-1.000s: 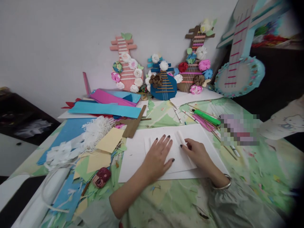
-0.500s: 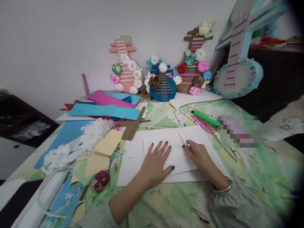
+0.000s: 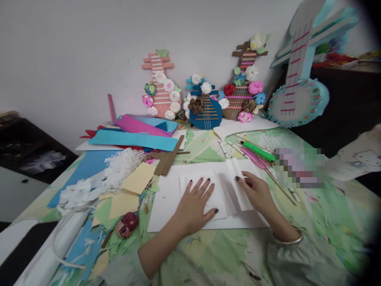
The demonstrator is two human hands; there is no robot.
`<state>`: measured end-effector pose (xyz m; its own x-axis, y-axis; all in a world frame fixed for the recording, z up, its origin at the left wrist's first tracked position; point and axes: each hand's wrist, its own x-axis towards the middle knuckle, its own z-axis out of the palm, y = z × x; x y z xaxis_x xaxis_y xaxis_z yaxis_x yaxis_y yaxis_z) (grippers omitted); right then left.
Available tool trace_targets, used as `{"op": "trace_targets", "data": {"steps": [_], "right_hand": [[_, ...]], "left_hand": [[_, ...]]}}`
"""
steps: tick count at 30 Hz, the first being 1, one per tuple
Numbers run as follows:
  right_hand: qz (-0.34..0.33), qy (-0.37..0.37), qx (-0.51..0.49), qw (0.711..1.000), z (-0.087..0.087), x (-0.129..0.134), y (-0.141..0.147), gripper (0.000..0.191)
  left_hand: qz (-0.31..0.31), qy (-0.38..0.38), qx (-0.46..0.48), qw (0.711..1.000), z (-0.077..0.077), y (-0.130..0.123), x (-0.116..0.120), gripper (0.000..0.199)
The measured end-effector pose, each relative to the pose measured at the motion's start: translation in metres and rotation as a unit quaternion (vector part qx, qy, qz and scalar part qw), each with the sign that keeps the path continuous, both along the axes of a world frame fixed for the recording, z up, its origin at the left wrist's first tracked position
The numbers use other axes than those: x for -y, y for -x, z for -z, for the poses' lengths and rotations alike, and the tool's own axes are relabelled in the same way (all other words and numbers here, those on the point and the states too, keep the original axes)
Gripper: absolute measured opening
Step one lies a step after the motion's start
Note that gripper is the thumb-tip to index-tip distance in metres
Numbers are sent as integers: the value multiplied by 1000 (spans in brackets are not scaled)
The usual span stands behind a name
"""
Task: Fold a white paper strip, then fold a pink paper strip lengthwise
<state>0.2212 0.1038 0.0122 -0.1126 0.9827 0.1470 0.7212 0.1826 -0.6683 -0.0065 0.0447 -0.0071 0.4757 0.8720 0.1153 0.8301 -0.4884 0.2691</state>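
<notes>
Several paper scraps point(image 3: 123, 204): lay cream and green at the left of the counter point(image 3: 214, 252), beside tangled white string point(image 3: 123, 165).
Coloured sheets point(image 3: 133, 140): sat stacked behind the string, turquoise uppermost.
Pink paper lute point(image 3: 162, 99): leaned against the wall, trimmed with paper flowers.
Left hand point(image 3: 193, 210): lay flat on the thin white sheets point(image 3: 220, 194), fingers point(image 3: 196, 188) spread and gripping nothing.
Large white sheet point(image 3: 166, 206): lay on the counter beneath the thin ones.
Folded white strip point(image 3: 234, 169): slanted over the large sheet's right part, just right of the thin sheets.
Right hand point(image 3: 257, 194): pinched the strip between thumb and fingers, nearly closed.
Green marker point(image 3: 258, 151): rested beyond the right hand.
</notes>
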Motion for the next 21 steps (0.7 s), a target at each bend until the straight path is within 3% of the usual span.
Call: {"op": "trace_targets", "data": {"steps": [2,5,9,12,16,21], "right_hand": [[-37,21,-13,999,0,6,18,44],[-65,24,78,995,-2,15,42,41],[-48,22,158,986,-4,25,61,25],[2,16,206,978,-4,28,63,23],[42,36,221,974,-1,17,60,34],[-15,53,177,983,2,3,71,8]], "left_hand": [[3,-2,30,1000,1,1,0,69],[-31,-47,131,990,-1,4,-2,54],[-212,-136,193,948,-11,17,-8,36],[-326,-37,211,921,-19,28,-12,50],[-305,112,291,900,-20,32,-14,52],[-257,171,412,857,-18,23,-13,58]]}}
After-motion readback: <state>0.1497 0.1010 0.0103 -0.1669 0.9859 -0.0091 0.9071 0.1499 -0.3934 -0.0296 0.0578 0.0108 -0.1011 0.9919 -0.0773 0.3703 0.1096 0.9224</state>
